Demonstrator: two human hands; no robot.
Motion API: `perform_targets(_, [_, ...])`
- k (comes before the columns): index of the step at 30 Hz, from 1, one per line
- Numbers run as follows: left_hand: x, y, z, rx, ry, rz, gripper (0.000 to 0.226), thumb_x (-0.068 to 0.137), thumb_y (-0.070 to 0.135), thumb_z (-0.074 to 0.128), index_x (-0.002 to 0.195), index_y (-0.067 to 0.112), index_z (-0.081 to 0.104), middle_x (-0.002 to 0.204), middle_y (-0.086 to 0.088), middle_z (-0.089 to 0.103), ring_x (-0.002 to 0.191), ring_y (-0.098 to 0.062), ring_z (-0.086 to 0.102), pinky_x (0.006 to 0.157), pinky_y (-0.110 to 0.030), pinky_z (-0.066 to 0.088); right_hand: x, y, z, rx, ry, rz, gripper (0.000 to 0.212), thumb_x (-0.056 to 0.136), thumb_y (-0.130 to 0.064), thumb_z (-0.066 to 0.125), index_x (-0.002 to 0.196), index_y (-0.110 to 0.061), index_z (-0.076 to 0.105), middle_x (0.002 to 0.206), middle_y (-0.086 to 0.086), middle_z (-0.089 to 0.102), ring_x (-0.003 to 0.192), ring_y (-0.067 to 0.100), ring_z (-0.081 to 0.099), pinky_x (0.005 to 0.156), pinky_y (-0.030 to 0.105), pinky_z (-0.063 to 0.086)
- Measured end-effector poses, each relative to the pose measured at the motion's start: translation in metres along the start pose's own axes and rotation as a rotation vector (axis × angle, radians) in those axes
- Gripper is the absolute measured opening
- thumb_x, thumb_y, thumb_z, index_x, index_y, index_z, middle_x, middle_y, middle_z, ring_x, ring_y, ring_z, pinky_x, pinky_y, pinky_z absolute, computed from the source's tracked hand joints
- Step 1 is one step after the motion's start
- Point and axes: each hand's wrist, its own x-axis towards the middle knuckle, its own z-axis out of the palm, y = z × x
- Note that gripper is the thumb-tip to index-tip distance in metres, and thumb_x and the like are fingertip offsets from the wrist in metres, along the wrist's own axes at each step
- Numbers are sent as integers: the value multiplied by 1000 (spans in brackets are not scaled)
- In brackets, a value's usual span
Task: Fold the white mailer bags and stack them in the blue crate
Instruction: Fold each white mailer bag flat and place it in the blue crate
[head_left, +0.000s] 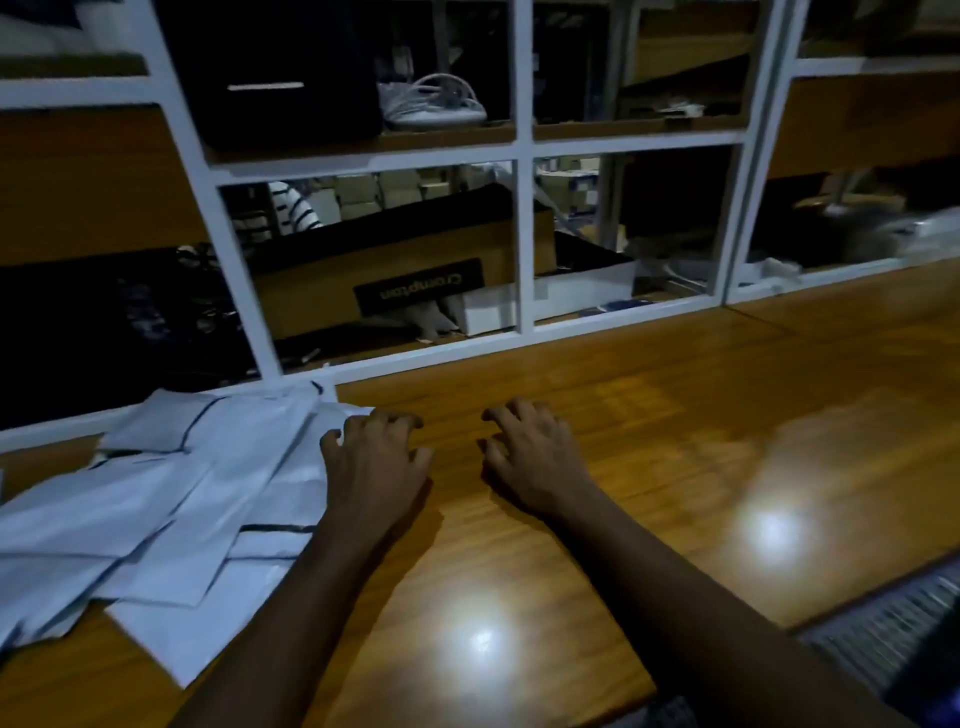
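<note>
A loose pile of several white mailer bags (171, 493) with dark strips lies on the left of the wooden table (649, 441). My left hand (376, 462) hovers at the pile's right edge, fingers spread and curled, thumb touching the top bag; it grips nothing. My right hand (535, 457) rests palm-down on bare wood to the right, fingers apart, holding nothing. A ribbed blue-grey edge (893, 634) at the bottom right may be the crate; I cannot tell.
A white-framed glass partition (524, 228) runs along the table's far edge. Behind it stand a cardboard box (405, 280), a white box and dark bags. Two bright lamp reflections sit on the wood near me.
</note>
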Motion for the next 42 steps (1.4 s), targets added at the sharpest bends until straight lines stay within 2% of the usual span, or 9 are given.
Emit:
perform_targets(7, [5,-45,1,212,-13,-108,50,77,44,54,117,19,71,133,-20,58,120,-48,50,96,-69,31,11,1,11,-90,-202,18,37,96,-45,43,123,-23,56,127,8,49,118,32,43,94,44,38])
perform_targets(12, [11,-78,1,115,-229,-458,64,101,54,31,157,28,14,160,-29,0,143,-51,12,111,-68,11,11,1,12,-85,-196,13,39,97,-44,43,128,-25,57,128,7,51,118,30,45,94,41,40])
perform_targets(15, [4,-83,1,196,-204,-455,57,102,48,27,152,19,32,149,-31,34,130,-47,36,105,-60,28,10,3,12,-78,-193,7,39,98,-44,43,128,-25,57,128,7,52,117,30,46,94,41,41])
perform_targets(18, [2,-82,2,216,-10,-336,41,97,32,44,115,6,68,97,-21,69,95,-44,55,84,-53,39,10,2,11,-62,-192,9,38,98,-43,43,129,-25,57,128,7,52,117,30,45,94,41,42])
perform_targets(32, [3,-34,-4,29,296,-63,18,81,20,75,97,25,76,98,2,74,100,-28,60,83,-42,35,8,3,7,132,-21,21,41,95,-43,56,134,-31,53,135,0,51,123,21,44,96,42,44])
perform_targets(34, [1,-17,0,-16,236,-5,24,85,40,69,108,31,73,123,2,68,119,-29,51,94,-47,29,6,5,4,154,2,24,47,92,-45,60,137,-33,51,134,0,49,123,21,43,97,43,43])
perform_targets(37, [1,-4,6,72,-95,-122,84,77,90,30,144,41,42,161,-8,23,147,-42,10,108,-64,-1,4,7,2,164,6,32,54,86,-45,63,137,-33,50,133,0,49,123,22,42,96,42,42])
perform_targets(39, [-2,-6,16,85,-268,-192,98,73,94,12,155,40,15,165,-12,3,147,-48,-5,107,-73,-8,3,5,4,169,-3,15,54,86,-47,61,137,-32,50,133,1,49,124,22,42,96,42,41])
perform_targets(42, [-10,-7,24,187,-361,-132,105,68,94,1,156,37,10,164,-15,9,146,-49,4,108,-74,-3,2,2,6,142,-24,0,53,87,-52,52,136,-31,51,133,1,49,124,21,42,96,40,41])
